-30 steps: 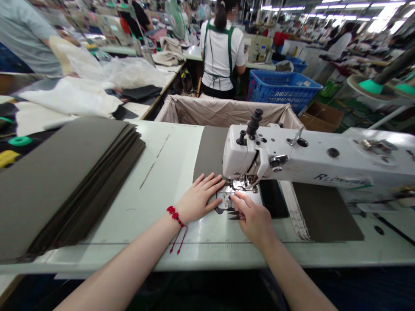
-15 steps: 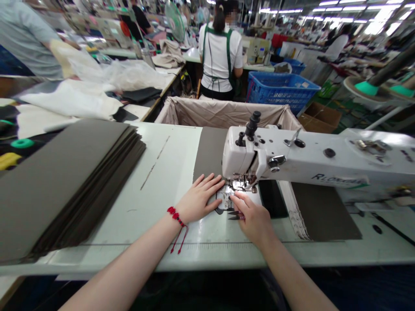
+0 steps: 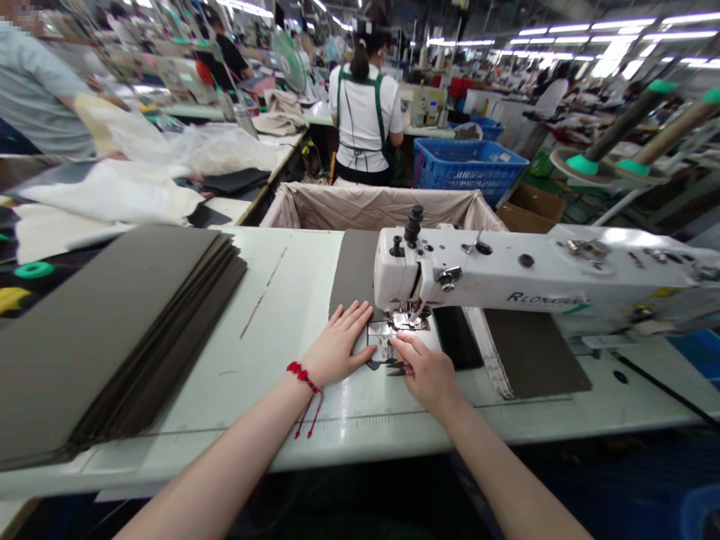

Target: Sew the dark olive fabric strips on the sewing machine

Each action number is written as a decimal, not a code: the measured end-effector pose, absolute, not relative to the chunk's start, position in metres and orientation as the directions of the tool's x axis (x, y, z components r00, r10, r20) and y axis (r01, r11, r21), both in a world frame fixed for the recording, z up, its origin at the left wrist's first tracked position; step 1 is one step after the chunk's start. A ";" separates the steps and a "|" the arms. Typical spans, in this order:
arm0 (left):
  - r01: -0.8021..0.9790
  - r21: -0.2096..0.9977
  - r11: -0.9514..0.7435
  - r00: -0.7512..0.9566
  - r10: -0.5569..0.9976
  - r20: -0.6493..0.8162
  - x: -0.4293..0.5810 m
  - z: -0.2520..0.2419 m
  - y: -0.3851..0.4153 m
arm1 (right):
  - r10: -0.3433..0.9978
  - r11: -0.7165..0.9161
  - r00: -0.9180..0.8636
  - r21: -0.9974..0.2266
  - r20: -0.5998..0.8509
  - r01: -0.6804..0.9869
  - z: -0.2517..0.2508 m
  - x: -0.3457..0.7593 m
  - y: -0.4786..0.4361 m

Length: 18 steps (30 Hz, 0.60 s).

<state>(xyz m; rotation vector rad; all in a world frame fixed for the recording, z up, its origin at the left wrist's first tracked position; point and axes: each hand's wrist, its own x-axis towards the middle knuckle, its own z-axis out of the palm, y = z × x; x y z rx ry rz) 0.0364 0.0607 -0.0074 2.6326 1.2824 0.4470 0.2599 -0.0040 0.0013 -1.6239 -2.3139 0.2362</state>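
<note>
My left hand [image 3: 336, 346] lies flat at the left of the needle plate, fingers spread, their tips on the near edge of a dark grey-brown fabric panel [image 3: 352, 270]. This panel runs back behind the head of the white sewing machine [image 3: 472, 266]. Close to the presser foot, my right hand [image 3: 430, 375] is closed around a pair of thread snips [image 3: 397, 369]; the dark pointed blades stick out to the left below the fingers. Its index fingertip is at the metal plate [image 3: 381, 346]. The snips' handles are hidden in the palm.
A thick stack of grey-brown panels [image 3: 140, 300] covers the table's left side. Right of the needle lies another pile of panels [image 3: 534, 352]. Behind the table stands a cloth-lined bin [image 3: 382, 199], with a blue crate [image 3: 469, 165] and a co-worker [image 3: 365, 112] beyond.
The whole view has shifted slightly, so the machine appears further left and the background lower. Both hands keep nearly the same pose beside the presser foot, the snips still in the right hand.
</note>
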 end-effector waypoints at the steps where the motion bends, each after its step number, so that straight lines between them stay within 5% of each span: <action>1: 0.741 0.283 -0.610 0.580 0.792 0.189 0.037 -0.007 0.061 | 0.938 0.345 -0.313 -0.303 0.150 0.888 0.002 0.260 -0.004; 5: 0.782 0.254 -0.570 0.540 0.822 0.182 0.037 0.001 0.065 | 0.947 0.322 -0.305 -0.271 0.103 0.907 0.002 0.259 -0.006; 10: 0.923 0.194 -0.333 0.297 0.935 0.196 0.028 0.010 0.058 | 0.949 0.316 -0.305 -0.233 0.083 0.920 0.003 0.258 -0.003; 18: 0.986 0.072 -0.153 0.135 0.968 0.213 -0.035 -0.013 -0.051 | 0.949 0.312 -0.314 -0.265 0.035 0.912 0.013 0.278 -0.045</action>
